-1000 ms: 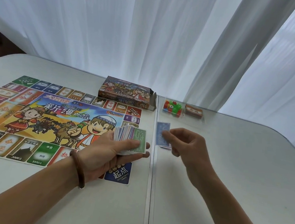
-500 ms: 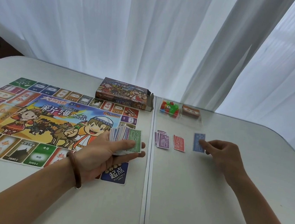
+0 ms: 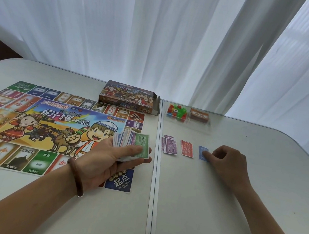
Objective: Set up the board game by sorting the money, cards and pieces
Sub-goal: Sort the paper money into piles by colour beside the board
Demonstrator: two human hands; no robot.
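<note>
The left hand (image 3: 118, 157) gripped the fanned money stack (image 3: 127, 141), green 500 note uppermost. The right hand (image 3: 227, 163), fingers curled, pinched a blue note (image 3: 202, 152) on the table (image 3: 216, 210), the red pile (image 3: 187, 149) lying near its left. A slack left thumb risked spilling the fan.

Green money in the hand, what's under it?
More bills, fanned out in the left hand; purple and blue edges peek out. Their numbers are covered by the green bill.
</note>
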